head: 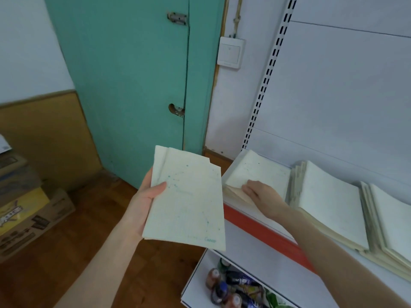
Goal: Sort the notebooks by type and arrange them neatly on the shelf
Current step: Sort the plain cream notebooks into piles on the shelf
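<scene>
1. Head view shows the left hand (144, 203) gripping the held notebooks (184, 196), a thin bundle of pale covers printed with teal dots: thumb across the front, fingers hidden behind.
2. That bundle is tilted up toward the face, off the shelf (251, 221) and just left of its red front rail, probably so the cover can be read and matched to a type.
3. The right hand (260, 194) lies fairly flat, fingers relaxed, on the near edge of the left stack (255, 167); it pinches nothing that can be seen. It seems to be steadying or squaring that pile to receive more.
4. The left stack's cover shows the same faint teal specks, so the held notebooks likely belong there.
5. 2 more piles, the middle stack (329, 196) and the right stack (391, 218), lie further right along the shelf, side by side and fanned at their edges, well away from both hands.
6. The held notebooks sit beside the left stack, with only a narrow gap between them.
7. Bottles (229, 285) lie on the lower shelf.
</scene>
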`<state>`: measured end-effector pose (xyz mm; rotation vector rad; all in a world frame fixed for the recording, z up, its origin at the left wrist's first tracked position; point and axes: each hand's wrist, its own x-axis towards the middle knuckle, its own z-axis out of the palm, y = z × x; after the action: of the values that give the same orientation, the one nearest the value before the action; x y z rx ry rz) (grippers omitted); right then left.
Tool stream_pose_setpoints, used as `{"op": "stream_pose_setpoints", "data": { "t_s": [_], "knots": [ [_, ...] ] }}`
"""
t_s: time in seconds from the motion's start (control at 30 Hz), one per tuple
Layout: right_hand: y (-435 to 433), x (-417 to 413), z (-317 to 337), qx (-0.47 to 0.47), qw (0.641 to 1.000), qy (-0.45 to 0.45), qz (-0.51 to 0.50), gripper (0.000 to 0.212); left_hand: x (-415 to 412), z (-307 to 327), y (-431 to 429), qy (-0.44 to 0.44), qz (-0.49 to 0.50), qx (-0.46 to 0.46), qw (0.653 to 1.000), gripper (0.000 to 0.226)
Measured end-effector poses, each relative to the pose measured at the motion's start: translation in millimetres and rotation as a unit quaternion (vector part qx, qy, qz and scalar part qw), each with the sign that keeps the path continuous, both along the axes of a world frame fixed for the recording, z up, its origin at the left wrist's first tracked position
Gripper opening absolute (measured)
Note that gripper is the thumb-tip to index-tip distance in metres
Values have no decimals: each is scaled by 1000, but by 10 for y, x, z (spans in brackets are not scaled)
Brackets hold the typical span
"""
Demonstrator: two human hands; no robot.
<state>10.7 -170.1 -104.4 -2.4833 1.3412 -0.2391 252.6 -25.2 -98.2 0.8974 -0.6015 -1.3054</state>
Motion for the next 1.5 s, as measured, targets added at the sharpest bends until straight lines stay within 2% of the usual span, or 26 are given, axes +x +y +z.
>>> {"op": "stream_pose_setpoints", "data": {
  "t_s": [0.07,0.17,0.23,0.3,0.33,0.4,0.43,0.5,0.6,0.67,0.73,0.8,0.83,0.93,1.0,1.07,1.27,1.37,1.47,1.5],
  "knots": [
    [40,-5,36,-14,998,-39,-37,36,-1,-12,-1,0,-1,5,1000,55],
    [145,-15,155,-46,974,-199,-97,34,-6,-41,-16,-6,6,16,1000,55],
    [297,33,260,-46,954,-280,-97,34,-31,-54,-45,-9,14,23,1000,55],
    [584,157,293,-62,956,-285,5,32,-82,-58,-78,-9,25,25,999,50],
    [745,231,262,-103,954,-268,81,32,-110,-47,-93,-7,21,23,999,48],
    [994,384,61,-223,935,-178,209,31,-142,-36,-117,11,-12,17,1000,59],
    [1066,453,-28,-254,924,-141,248,32,-151,-24,-110,12,-28,18,999,68],
    [1124,530,-112,-249,925,-107,265,45,-142,-15,-77,-3,-21,24,999,63],
    [1149,515,-62,-195,925,-154,288,41,-79,-8,-35,-28,13,14,999,62],
    [1146,455,50,-111,934,-246,234,42,-47,21,-9,-22,13,-9,1000,64],
    [1127,409,206,-54,936,-338,83,34,-35,54,24,-22,-5,-27,999,65],
    [1083,375,308,2,912,-397,-100,33,-34,95,54,-14,-16,-41,999,64],
    [1066,361,334,45,896,-412,-159,36,-41,112,67,-12,-19,-46,999,64],
    [1146,342,326,207,848,-443,-205,37,-119,162,74,-16,-32,-54,998,62],
    [1276,318,323,249,818,-473,-214,28,-221,191,52,-25,-52,-56,997,60],
    [1370,231,335,230,802,-499,-232,22,-360,220,30,-48,-90,-53,993,56],
    [1586,-349,308,161,793,-510,-293,19,-1001,301,-55,-116,-168,-75,976,46],
    [1657,-699,318,135,778,-514,-334,27,-1373,370,-112,-148,-208,-87,963,50],
    [1699,-1040,351,110,761,-514,-381,51,-1755,406,-178,-170,-235,-86,953,50],
    [1706,-1174,365,99,757,-519,-385,47,-1894,416,-204,-175,-244,-86,950,49]
  ]
}}
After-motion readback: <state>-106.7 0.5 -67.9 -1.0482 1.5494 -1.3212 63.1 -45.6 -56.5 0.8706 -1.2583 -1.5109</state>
